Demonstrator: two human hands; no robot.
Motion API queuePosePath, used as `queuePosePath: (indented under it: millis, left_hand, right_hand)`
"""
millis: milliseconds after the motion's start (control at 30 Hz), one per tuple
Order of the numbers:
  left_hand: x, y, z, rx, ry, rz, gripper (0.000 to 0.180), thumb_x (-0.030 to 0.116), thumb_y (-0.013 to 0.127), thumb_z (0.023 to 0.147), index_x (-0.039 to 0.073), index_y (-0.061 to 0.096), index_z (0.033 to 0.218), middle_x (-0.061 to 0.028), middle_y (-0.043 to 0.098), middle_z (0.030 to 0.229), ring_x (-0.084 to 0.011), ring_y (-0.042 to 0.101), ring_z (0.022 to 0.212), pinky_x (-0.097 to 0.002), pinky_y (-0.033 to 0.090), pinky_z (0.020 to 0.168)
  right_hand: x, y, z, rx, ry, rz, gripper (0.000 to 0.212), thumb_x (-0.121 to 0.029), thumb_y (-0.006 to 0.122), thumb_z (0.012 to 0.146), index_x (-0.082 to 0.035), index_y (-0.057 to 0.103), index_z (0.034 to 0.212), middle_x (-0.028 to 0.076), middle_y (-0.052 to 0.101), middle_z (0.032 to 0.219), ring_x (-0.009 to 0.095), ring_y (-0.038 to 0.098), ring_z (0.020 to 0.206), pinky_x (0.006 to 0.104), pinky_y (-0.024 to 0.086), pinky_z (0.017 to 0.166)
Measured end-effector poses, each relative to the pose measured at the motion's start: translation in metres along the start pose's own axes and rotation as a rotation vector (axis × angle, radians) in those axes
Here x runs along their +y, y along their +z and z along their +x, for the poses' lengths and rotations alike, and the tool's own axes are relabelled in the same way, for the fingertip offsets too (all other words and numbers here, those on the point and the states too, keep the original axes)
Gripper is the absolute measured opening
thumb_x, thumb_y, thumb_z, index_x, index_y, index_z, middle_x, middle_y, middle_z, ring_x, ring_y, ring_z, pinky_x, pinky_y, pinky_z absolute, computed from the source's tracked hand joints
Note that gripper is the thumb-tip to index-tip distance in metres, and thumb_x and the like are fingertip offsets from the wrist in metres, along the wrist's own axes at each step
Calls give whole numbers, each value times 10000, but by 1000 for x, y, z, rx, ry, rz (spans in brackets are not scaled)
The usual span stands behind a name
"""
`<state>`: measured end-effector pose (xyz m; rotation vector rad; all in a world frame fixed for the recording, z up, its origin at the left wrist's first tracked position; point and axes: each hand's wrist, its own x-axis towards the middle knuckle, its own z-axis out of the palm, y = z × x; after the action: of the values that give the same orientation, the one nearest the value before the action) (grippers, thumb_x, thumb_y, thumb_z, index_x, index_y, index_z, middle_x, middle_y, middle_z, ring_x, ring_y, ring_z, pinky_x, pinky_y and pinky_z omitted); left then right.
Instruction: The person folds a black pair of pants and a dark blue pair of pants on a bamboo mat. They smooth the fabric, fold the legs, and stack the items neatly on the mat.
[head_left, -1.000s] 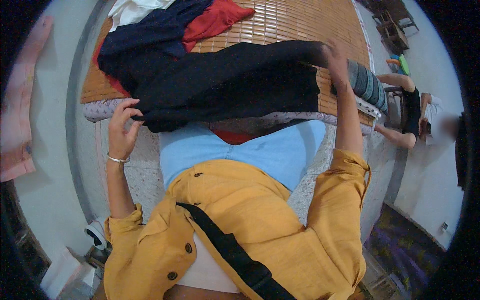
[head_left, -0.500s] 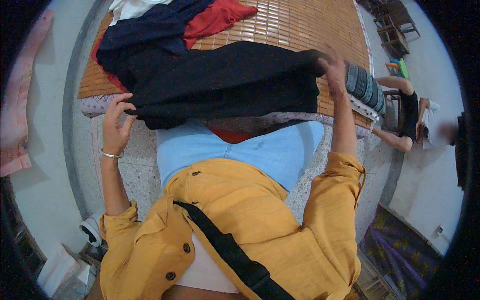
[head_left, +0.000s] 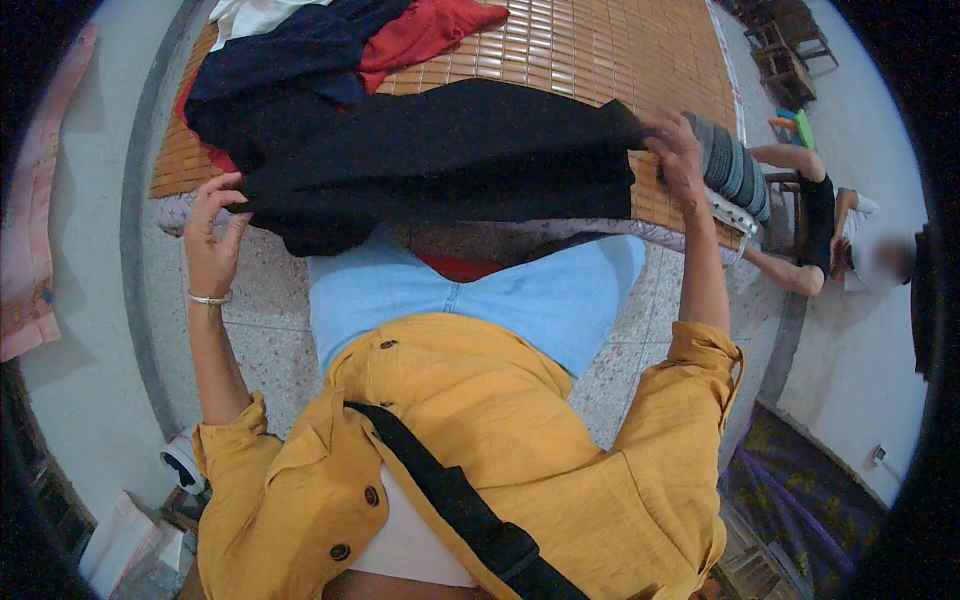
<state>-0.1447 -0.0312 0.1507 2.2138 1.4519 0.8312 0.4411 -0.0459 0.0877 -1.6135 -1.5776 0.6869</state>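
A long black garment (head_left: 450, 150), perhaps trousers, is stretched sideways across the near edge of the bed, over my lap. My left hand (head_left: 214, 235), with a bangle at the wrist, pinches its left end between thumb and fingers. My right hand (head_left: 680, 160) grips the far right corner; its fingers are slightly blurred by motion. A dark navy garment (head_left: 270, 65) and a red one (head_left: 425, 38) lie heaped behind the black cloth on the left. Part of the red also shows under the heap's left side.
The bed has a bamboo mat (head_left: 600, 50). Folded striped clothes (head_left: 735, 170) are stacked at its right edge, close to my right hand. A white cloth (head_left: 265, 18) lies at the far left. Another person (head_left: 820, 220) sits at the right, near wooden stools (head_left: 785, 65).
Both hands have moved outward, the left one to the left and the right one to the right. The black garment between them is pulled tauter and flatter.
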Motion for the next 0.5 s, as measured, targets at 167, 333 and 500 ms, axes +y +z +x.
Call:
queuePosePath:
  millis: [167,333,500]
  left_hand:
    - [-14,2,2,72,-66,-125,121,35,613,770,48,587,887,-82,560,1120,-221,526,1032,-322,416,882]
    - [-7,5,4,51,-53,-137,113,37,613,778,39,587,888,-80,558,1110,-206,527,1021,-306,428,866]
    - [-10,8,4,46,-69,-171,97,35,607,789,41,588,884,-80,556,1110,-196,526,1017,-297,440,855]
  right_hand:
    - [33,4,-26,-60,28,-69,295,78,609,723,-80,635,970,98,498,1165,202,532,1027,285,467,818]
    - [33,25,-67,132,149,-392,194,-64,648,756,-39,625,948,87,589,932,153,562,734,263,458,661]
    - [29,51,-102,133,260,-228,198,-176,688,746,7,615,768,105,607,638,213,589,610,300,458,597]
